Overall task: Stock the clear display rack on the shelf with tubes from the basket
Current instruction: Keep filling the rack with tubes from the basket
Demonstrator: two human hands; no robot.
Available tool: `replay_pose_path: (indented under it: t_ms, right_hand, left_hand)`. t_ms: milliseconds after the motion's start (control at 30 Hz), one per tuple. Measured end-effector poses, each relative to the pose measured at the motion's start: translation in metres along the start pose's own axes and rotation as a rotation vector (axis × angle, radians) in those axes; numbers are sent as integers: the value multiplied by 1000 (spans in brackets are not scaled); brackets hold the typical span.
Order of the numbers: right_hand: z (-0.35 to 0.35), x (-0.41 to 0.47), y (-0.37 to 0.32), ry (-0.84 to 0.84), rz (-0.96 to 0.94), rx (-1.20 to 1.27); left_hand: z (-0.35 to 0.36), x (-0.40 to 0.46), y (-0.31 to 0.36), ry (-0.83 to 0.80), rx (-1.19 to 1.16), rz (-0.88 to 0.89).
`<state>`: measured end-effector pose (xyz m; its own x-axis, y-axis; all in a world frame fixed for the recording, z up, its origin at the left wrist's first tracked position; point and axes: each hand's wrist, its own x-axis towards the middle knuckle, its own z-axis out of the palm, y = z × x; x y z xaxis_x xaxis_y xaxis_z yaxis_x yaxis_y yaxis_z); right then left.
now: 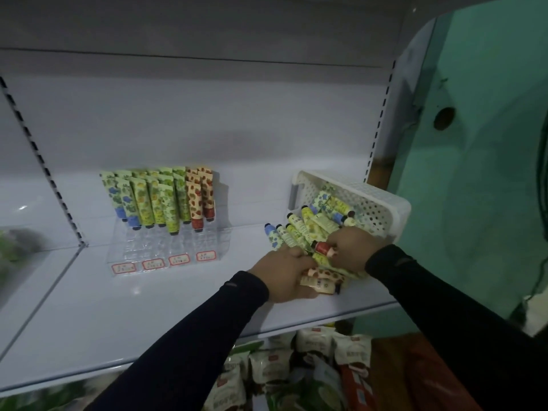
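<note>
On white shelf: both hands gripping spilled tubes beside tipped basket — left hand clutching several, right hand pinching a red-capped tube.

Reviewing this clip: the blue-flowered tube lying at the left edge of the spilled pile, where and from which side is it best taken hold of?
Probably around its mid-body, coming from the left. The blue-flowered tube lies flat on the shelf at the pile's outer edge, dark cap pointing away from the camera; its left flank is bare, while another tube lies close on its right. The left hand is nearest, though it already grips tubes.
</note>
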<state>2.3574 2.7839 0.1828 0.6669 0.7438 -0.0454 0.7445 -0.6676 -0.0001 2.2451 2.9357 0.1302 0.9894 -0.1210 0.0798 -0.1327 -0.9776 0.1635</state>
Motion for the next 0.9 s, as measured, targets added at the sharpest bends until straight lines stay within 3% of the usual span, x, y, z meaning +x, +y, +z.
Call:
replay_pose_path:
  t_ms: [567,733,900]
  right_hand:
    - [13,0,-57,111,-169,280]
    - [13,4,-75,166,-126,421]
    - [7,6,-91,221,-139,643]
  left_hand:
    - [-33,-78,-46,-171,-32,-312]
    - [-37,-100,-56,-128,-86,-397]
    - [-41,-120,-62,56,-221,-457]
